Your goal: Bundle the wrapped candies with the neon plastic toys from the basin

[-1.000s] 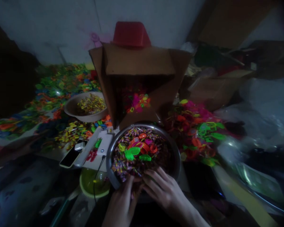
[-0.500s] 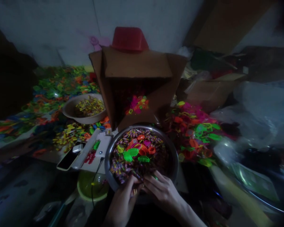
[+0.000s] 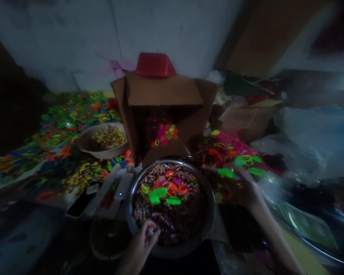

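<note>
My left hand (image 3: 143,238) is over the near rim of a steel bowl (image 3: 210,225), its fingers curled around small wrapped candies (image 3: 151,231) that show only in part. More wrapped candies (image 3: 166,223) fill the bowl. On top of them lie several watch-shaped plastic pieces in green (image 3: 173,200), orange (image 3: 182,189) and yellow (image 3: 145,188). Away to the right, my right hand (image 3: 245,183) reaches over a pile of bright plastic pieces (image 3: 235,145). Motion smears its fingers, and a green plastic piece (image 3: 226,173) is at their tips; whether they grip it does not show.
Behind the bowl stands an open cardboard box (image 3: 166,89) with a red tub (image 3: 155,65) on top. To the left are a pale basin (image 3: 103,154) of yellow-wrapped pieces, a phone (image 3: 79,204) and a large heap of coloured plastic (image 3: 74,114). Clear plastic bags (image 3: 312,133) lie right.
My hands were together over the bowl's near edge. My right hand has moved right and away to the plastic pile, while my left has shifted slightly left. The view has tilted up a little.
</note>
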A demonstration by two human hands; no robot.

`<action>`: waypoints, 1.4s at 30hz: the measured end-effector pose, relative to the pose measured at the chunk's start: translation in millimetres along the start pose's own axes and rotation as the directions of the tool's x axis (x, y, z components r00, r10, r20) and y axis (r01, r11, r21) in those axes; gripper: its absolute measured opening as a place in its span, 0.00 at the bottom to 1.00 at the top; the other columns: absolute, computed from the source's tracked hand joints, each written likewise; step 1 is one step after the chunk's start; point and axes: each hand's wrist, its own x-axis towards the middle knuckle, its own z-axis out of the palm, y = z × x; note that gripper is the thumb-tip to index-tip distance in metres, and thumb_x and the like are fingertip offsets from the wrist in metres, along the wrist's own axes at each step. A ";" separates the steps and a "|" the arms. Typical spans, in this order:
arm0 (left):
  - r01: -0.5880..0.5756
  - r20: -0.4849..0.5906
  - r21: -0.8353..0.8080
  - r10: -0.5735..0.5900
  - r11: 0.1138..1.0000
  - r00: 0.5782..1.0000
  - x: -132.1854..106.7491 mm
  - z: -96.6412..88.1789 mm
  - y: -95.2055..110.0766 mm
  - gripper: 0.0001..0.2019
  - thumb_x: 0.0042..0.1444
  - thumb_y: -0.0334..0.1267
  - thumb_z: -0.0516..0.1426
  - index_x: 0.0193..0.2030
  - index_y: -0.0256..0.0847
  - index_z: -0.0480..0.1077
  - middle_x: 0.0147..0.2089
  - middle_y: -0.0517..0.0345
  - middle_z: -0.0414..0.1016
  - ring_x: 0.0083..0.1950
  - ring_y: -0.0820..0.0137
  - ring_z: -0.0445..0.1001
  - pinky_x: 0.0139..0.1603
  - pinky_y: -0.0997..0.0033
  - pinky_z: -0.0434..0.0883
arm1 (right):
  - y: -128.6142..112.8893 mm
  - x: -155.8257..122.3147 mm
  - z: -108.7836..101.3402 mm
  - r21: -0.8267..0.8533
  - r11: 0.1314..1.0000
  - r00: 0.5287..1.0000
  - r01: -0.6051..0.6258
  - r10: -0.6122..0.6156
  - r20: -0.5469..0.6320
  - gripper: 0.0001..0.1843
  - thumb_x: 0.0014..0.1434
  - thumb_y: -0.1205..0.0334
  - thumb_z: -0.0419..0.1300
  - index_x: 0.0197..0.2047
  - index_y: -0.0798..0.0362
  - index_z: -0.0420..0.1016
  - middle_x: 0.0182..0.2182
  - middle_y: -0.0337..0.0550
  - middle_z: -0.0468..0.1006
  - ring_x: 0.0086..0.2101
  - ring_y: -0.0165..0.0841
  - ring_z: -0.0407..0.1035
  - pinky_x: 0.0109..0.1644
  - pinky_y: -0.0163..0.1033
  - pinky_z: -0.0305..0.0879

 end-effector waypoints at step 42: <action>-0.486 -0.238 0.283 0.551 0.827 0.800 -23.7 -17.7 73.3 0.07 0.61 0.36 0.53 0.41 0.48 0.72 0.40 0.60 0.80 0.41 0.70 0.79 0.44 0.75 0.74 | -134.0 -31.2 41.2 0.575 0.817 0.814 -0.043 -0.305 0.494 0.14 0.60 0.63 0.58 0.50 0.52 0.67 0.55 0.51 0.64 0.54 0.35 0.64 0.58 0.39 0.63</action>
